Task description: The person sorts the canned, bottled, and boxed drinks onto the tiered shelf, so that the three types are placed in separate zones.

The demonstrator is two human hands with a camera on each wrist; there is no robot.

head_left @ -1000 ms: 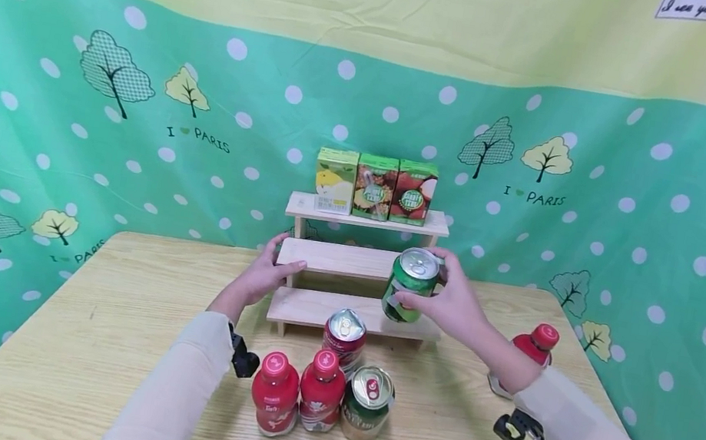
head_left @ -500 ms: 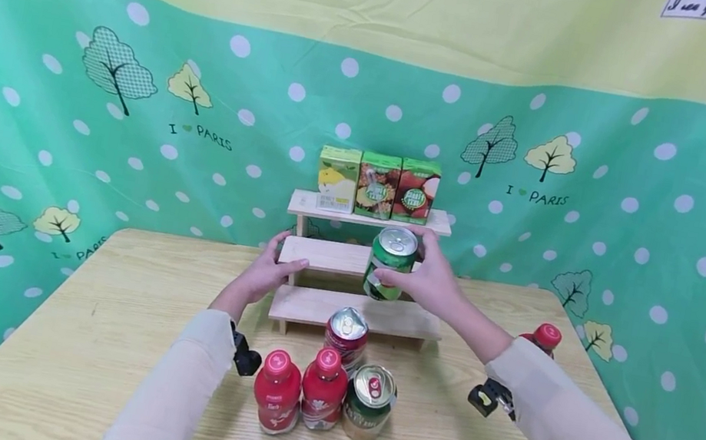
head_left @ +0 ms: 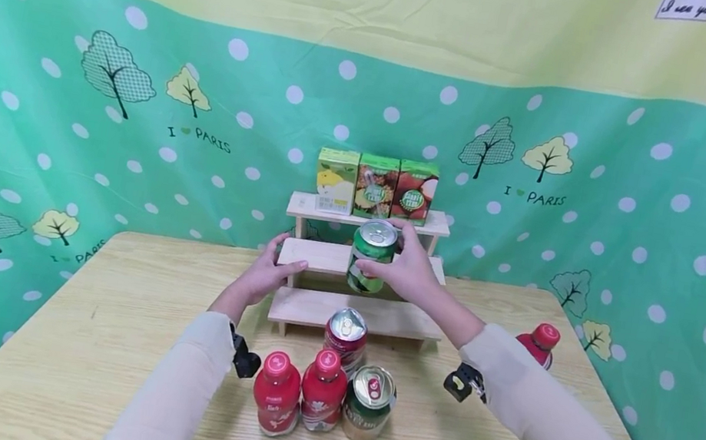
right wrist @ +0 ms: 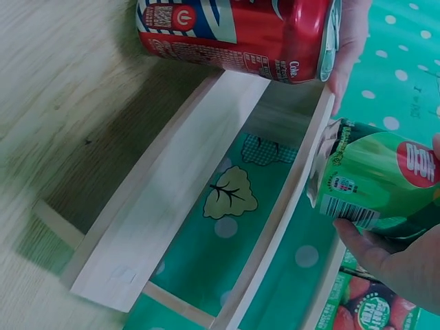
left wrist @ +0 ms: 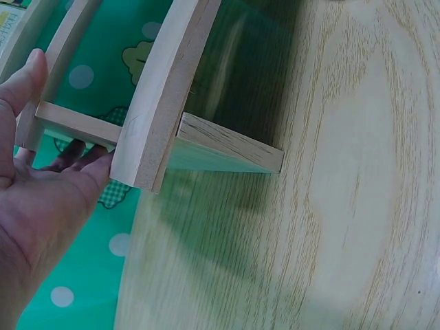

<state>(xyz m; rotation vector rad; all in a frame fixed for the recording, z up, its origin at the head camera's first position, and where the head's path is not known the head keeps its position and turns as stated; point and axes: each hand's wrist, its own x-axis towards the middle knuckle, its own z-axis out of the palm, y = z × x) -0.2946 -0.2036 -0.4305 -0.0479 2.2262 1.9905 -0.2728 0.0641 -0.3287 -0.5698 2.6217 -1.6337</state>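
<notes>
My right hand [head_left: 416, 269] grips a green drink can [head_left: 369, 258] upright at the middle board of a three-tier wooden display shelf [head_left: 356, 316]. In the right wrist view the green can [right wrist: 385, 182] has its base near that board's edge, with my thumb and fingers on its sides; whether it touches the board I cannot tell. My left hand [head_left: 265, 273] holds the shelf's left end. In the left wrist view the thumb of my left hand [left wrist: 41, 199] lies along the middle board, and the other fingers curl behind the side post.
Three juice boxes [head_left: 375, 189] line the top board. In front of the shelf stand a red cola can [head_left: 346, 337], two red bottles [head_left: 277, 394] [head_left: 322, 394] and a dark green can [head_left: 368, 405]. Another red-capped bottle [head_left: 541, 343] stands at right, partly behind my sleeve.
My right hand has carried the green can leftward and slightly up, from the shelf's right side to near the middle of the board. The left hand has stayed on the shelf's left end.
</notes>
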